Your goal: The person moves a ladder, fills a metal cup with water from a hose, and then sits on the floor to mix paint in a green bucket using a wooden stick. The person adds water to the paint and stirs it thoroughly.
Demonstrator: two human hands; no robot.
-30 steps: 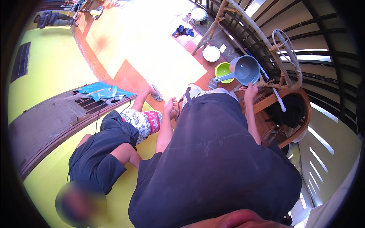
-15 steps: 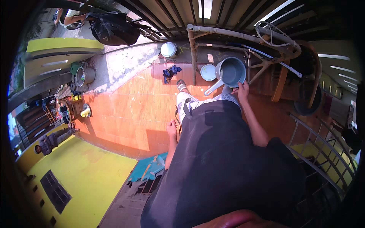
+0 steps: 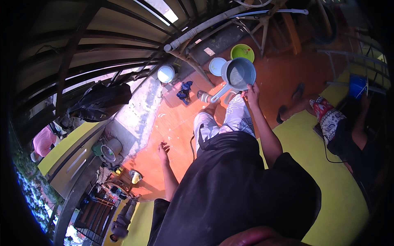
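Observation:
My right hand (image 3: 252,94) grips the rim of a grey-blue water dipper (image 3: 241,73) on the side nearest me. Its handle points down to the left, over my feet, and the inside of the bowl faces up. My left hand (image 3: 163,151) hangs free above the orange floor with its fingers apart and nothing in them. Past the dipper, a round white lid or bucket top (image 3: 217,66) and a lime-green basin (image 3: 242,52) stand on the floor. The dipper overlaps the edges of both.
A white bucket (image 3: 166,74) and a crumpled dark blue cloth (image 3: 184,92) are ahead to the left. Metal poles (image 3: 193,61) and a slatted fence (image 3: 102,49) line the far side. Someone in patterned shorts (image 3: 328,110) sits at the right, beside a blue container (image 3: 358,86).
My view has turned to the right, bringing the seated person and the green basin into sight. The dipper stays in my right hand; my left hand's fingers have spread.

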